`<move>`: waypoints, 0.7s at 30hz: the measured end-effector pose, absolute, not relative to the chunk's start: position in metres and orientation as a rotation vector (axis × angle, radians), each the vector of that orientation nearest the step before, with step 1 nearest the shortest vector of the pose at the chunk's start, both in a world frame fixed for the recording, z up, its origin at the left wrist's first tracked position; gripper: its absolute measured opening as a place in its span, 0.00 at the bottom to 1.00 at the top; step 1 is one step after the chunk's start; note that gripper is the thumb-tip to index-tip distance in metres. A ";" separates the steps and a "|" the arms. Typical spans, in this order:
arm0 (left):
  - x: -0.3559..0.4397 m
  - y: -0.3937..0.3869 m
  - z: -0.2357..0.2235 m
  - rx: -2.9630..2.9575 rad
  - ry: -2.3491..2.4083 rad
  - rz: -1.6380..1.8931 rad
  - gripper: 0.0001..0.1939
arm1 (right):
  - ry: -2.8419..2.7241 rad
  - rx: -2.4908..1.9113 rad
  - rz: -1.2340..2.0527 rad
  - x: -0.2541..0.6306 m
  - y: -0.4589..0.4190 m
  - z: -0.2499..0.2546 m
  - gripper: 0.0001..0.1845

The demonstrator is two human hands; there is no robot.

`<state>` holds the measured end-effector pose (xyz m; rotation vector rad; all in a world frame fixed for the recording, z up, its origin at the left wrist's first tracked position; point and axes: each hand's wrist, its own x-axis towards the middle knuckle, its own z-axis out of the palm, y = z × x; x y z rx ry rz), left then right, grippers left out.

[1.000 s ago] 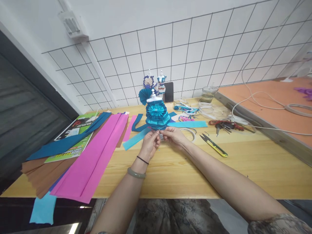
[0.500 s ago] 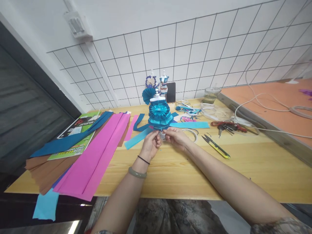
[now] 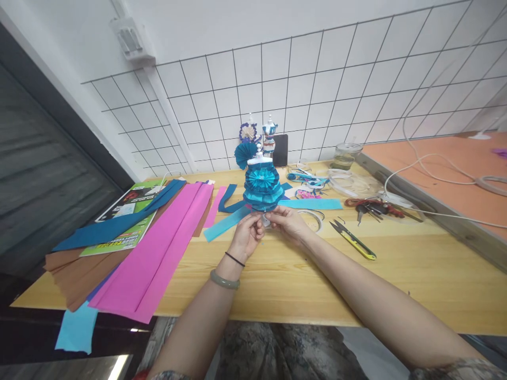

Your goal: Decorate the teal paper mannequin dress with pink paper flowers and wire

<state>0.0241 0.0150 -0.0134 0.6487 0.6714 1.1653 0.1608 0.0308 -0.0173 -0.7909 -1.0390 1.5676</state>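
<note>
A small white dress form (image 3: 260,160) stands upright in front of me, wearing a tiered blue crepe paper dress (image 3: 263,184) with a pleated rosette on its front. My left hand (image 3: 247,235) pinches the lower hem from the left, thumb against curled fingers. From the right, my right hand (image 3: 290,224) pinches the same hem. The fingertips of both hands are close together, and the form's white base shows partly between them. A dark blue paper fan (image 3: 246,155) shows at the dress form's left shoulder; whether it is attached I cannot tell.
Pink crepe paper (image 3: 158,253), brown paper and a green magazine (image 3: 137,232) lie at the left. Yellow-handled thread snips (image 3: 352,240), a tape roll (image 3: 312,220) and keys (image 3: 368,208) lie at the right. Behind stand two smaller dress forms, a phone (image 3: 280,150) and a glass cup (image 3: 344,155).
The view has shifted slightly, so everything sits a little further right. Both hands keep their pinch at the dress hem, with hardly any other movement.
</note>
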 end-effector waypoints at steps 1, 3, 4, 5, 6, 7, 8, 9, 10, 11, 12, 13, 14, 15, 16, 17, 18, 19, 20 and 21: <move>0.024 0.015 -0.014 0.651 0.670 1.167 0.09 | -1.052 -0.798 1.541 0.160 0.030 -0.017 0.13; 0.024 0.015 -0.014 0.657 0.673 1.164 0.09 | -1.075 -0.818 1.498 0.159 0.029 -0.016 0.14; 0.024 0.015 -0.014 0.661 0.675 1.161 0.09 | -1.084 -0.829 1.479 0.159 0.029 -0.015 0.15; 0.024 0.015 -0.014 0.663 0.674 1.160 0.09 | -1.093 -0.842 1.462 0.158 0.028 -0.014 0.15; 0.024 0.015 -0.014 0.663 0.673 1.158 0.09 | -1.100 -0.854 1.444 0.158 0.027 -0.013 0.15; 0.024 0.015 -0.014 0.661 0.670 1.158 0.09 | -1.106 -0.865 1.429 0.158 0.027 -0.012 0.16; 0.024 0.015 -0.013 0.659 0.666 1.160 0.09 | -1.114 -0.875 1.415 0.157 0.026 -0.012 0.16; 0.024 0.014 -0.013 0.656 0.662 1.162 0.09 | -1.124 -0.882 1.406 0.157 0.026 -0.012 0.16; 0.024 0.014 -0.013 0.653 0.657 1.164 0.09 | -1.132 -0.887 1.398 0.157 0.026 -0.012 0.16; 0.024 0.014 -0.013 0.651 0.654 1.167 0.09 | -1.139 -0.890 1.393 0.157 0.027 -0.012 0.16; 0.024 0.014 -0.013 0.650 0.649 1.167 0.09 | -1.145 -0.892 1.386 0.157 0.027 -0.013 0.16; 0.024 0.014 -0.012 0.651 0.643 1.167 0.09 | -1.152 -0.891 1.376 0.157 0.028 -0.015 0.16; 0.024 0.013 -0.012 0.651 0.638 1.167 0.08 | -1.158 -0.888 1.366 0.157 0.029 -0.016 0.16; 0.024 0.013 -0.013 0.651 0.634 1.166 0.08 | -1.165 -0.882 1.355 0.157 0.030 -0.018 0.17; 0.024 0.013 -0.013 0.653 0.632 1.165 0.08 | -1.174 -0.876 1.342 0.157 0.030 -0.019 0.17; 0.024 0.013 -0.013 0.654 0.631 1.165 0.08 | -1.184 -0.869 1.331 0.157 0.031 -0.020 0.17; 0.023 0.014 -0.014 0.657 0.631 1.164 0.08 | -1.191 -0.865 1.318 0.157 0.031 -0.021 0.17; 0.023 0.014 -0.014 0.659 0.631 1.163 0.08 | -1.197 -0.865 1.307 0.157 0.031 -0.021 0.17; 0.023 0.014 -0.015 0.663 0.631 1.162 0.08 | -1.200 -0.868 1.298 0.157 0.031 -0.021 0.17; 0.023 0.014 -0.015 0.668 0.631 1.161 0.09 | -1.203 -0.874 1.292 0.156 0.031 -0.020 0.18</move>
